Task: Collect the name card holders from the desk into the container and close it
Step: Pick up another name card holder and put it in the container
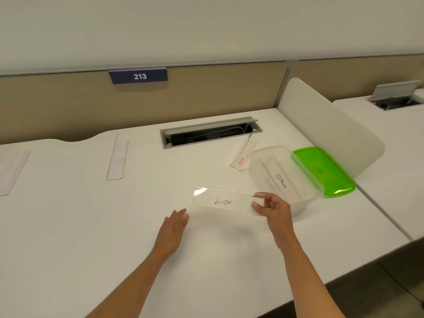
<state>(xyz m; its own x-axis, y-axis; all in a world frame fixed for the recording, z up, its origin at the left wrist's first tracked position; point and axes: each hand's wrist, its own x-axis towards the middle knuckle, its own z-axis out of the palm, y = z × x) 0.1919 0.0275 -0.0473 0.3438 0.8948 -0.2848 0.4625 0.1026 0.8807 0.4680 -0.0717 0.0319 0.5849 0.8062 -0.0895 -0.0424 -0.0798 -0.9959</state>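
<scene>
My right hand pinches the right end of a clear name card holder marked LION, held just above the white desk. My left hand hovers open, fingers together, just left of and below that holder, not touching it. To the right stands a clear plastic container, open, with a holder marked OSTRICH lying inside. Its green lid lies beside it on the right. Three more holders lie flat: one with red print near the container, one at centre left, one at the far left.
An open cable tray is sunk into the desk behind the holders. A white rounded divider panel stands right of the lid. A beige partition with a sign reading 213 runs along the back. The desk's front edge falls away at lower right.
</scene>
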